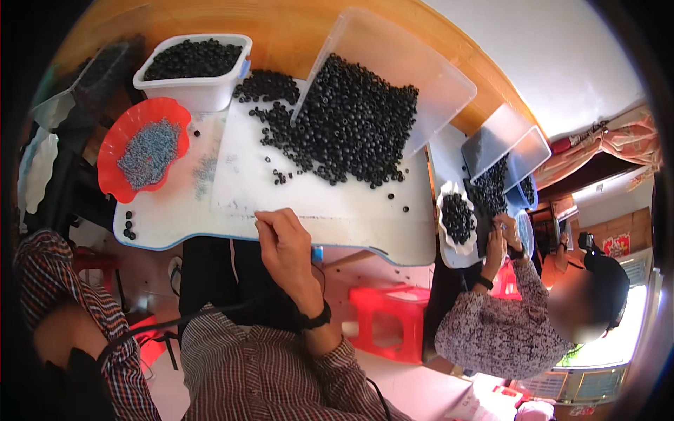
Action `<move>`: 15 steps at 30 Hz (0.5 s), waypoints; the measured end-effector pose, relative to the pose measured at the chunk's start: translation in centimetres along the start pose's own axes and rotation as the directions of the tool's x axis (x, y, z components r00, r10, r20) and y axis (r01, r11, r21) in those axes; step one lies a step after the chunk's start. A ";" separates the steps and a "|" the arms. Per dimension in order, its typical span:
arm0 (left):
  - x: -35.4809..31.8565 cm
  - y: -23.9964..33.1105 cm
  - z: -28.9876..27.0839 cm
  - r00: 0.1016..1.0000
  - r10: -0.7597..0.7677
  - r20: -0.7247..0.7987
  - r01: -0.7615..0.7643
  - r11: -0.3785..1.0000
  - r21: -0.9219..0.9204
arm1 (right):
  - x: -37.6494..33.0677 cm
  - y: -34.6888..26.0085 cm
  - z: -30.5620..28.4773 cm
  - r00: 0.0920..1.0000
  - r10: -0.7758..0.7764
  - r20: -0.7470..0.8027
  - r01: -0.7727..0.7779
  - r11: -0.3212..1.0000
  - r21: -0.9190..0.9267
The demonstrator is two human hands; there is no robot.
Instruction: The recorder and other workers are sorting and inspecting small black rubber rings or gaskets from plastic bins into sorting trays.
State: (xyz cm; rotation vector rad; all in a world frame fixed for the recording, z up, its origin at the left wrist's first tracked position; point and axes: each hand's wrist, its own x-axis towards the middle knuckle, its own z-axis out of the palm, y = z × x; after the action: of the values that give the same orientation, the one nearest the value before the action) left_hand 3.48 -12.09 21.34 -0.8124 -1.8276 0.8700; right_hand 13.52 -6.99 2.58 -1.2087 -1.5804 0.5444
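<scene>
My right hand (286, 247) is over the front edge of the white table (319, 228), wearing a black band at the wrist. Its thumb and fingertips are pinched together; whatever they hold is too small or hidden to make out. My left hand does not show. Beyond the right hand, many small black ring-like parts (351, 119) spill from a clear plastic bin (439, 91) tipped onto its side. At the left lies a red scalloped dish (112, 151) of tiny grey metal-looking pieces (149, 153). Behind it stands a white tub (189, 85) filled with black parts.
To the right, a co-worker (505, 323) handles black parts beside a white scalloped dish (458, 217) and another clear bin (509, 144). A red stool (390, 316) stands under the table. A plaid sleeve (105, 309) is close on the left. A dark cable (175, 319) crosses in front.
</scene>
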 end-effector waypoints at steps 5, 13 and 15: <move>0.1 -1.5 -0.3 0.986 0.120 -0.118 -0.139 0.976 -0.169 | 0.1 0.7 0.3 1.000 -0.026 -0.012 0.026 1.000 -0.003; 0.1 -5.6 1.1 0.927 0.228 -0.299 -0.331 0.873 -0.360 | -0.8 0.9 -0.8 0.999 -0.008 -0.041 0.004 0.996 -0.089; -0.3 -6.8 1.1 0.893 0.271 -0.360 -0.412 0.816 -0.405 | 0.3 0.6 0.5 1.000 -0.012 0.004 0.012 0.999 -0.044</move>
State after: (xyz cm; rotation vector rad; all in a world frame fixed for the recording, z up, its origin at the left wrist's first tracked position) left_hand 1.46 -16.18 26.50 -1.5425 -1.6695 0.4777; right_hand 13.37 -6.40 2.02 -1.2311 -1.6096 0.5068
